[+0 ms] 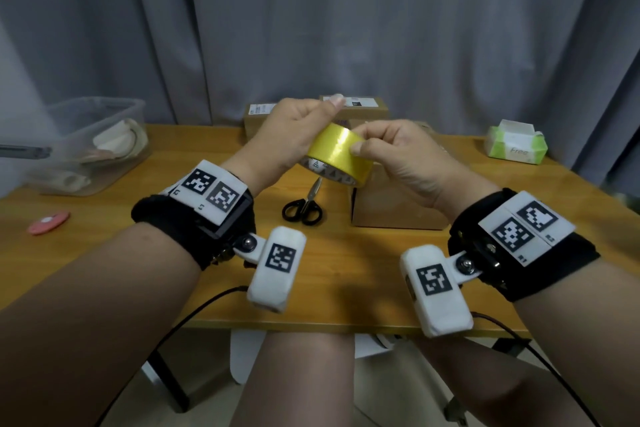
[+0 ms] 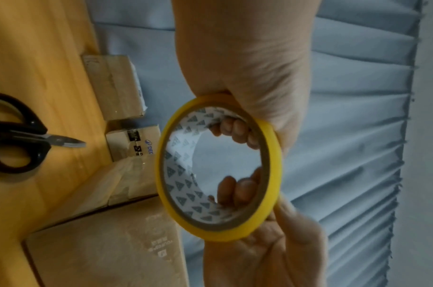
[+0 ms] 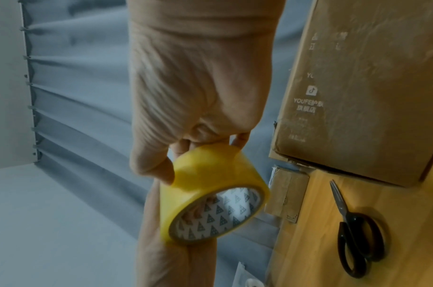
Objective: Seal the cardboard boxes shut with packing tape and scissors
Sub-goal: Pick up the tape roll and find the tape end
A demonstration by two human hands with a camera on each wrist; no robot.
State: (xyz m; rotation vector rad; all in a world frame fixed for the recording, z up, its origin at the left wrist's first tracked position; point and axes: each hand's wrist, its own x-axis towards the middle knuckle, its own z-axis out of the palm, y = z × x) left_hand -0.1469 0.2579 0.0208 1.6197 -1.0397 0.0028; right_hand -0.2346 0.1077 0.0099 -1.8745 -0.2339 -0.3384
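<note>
Both hands hold a roll of yellow packing tape in the air above the table. My left hand grips it from the left, fingers curled inside the core, thumb raised. My right hand grips its right side, thumb tip on the yellow outer face. The left wrist view shows the patterned core with fingers of both hands inside. Black-handled scissors lie shut on the table beneath the roll. A brown cardboard box stands just right of them, under my right hand.
Two smaller cardboard boxes stand at the table's back edge. A clear plastic bin sits at the left, a pink disc near it. A green and white tissue box is back right. A grey curtain hangs behind.
</note>
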